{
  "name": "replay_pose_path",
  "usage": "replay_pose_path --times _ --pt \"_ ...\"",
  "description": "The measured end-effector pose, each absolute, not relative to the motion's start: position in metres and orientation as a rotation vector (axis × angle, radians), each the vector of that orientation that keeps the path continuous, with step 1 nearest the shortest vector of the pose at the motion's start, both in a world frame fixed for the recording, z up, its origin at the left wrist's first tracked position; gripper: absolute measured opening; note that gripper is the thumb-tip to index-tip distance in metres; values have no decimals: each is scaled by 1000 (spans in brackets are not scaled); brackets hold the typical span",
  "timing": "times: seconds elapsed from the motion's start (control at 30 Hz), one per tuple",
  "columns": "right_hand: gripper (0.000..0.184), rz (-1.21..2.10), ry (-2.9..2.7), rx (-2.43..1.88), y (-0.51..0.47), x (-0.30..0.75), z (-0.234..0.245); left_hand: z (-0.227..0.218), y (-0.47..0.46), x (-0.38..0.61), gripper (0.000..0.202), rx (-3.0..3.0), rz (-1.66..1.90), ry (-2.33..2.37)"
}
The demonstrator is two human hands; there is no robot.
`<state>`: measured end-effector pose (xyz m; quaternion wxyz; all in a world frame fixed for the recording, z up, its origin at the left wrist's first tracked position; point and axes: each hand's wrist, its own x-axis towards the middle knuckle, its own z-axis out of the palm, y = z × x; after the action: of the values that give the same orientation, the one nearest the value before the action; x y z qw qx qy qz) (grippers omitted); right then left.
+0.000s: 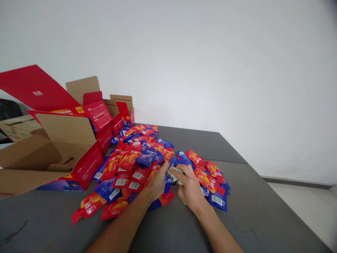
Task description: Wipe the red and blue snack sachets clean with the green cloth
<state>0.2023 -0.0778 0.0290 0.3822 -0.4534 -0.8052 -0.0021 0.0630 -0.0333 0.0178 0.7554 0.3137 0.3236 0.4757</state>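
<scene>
My right hand (191, 186) is closed on a crumpled whitish cloth (174, 172), pressed against a blue packet (169, 182). My left hand (158, 181) grips that packet from its left side, thumb up; its other fingers are mostly hidden. To the left lies a large heap of red and blue packets (129, 160), printed with fruit and white lettering, some with barcodes facing up. Close to my right hand spreads a smaller pile of the same packets (207, 175).
An open red carton (88, 165) stands on the left, flaps spread. Behind it are more open red cartons (97, 109) along the table's left side. The dark grey table (263, 214) meets a white wall (210, 70) at the back; its right edge drops to a pale floor (302, 196).
</scene>
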Motion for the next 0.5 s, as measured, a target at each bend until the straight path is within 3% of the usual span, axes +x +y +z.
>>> replay_pose_path --times 0.27,0.5 --pt "59 -240 -1695 -1340 -63 223 22 13 -34 64 51 856 930 695" --pt "49 -251 -1632 -1490 -46 245 6 14 -22 62 50 1550 1239 1129"
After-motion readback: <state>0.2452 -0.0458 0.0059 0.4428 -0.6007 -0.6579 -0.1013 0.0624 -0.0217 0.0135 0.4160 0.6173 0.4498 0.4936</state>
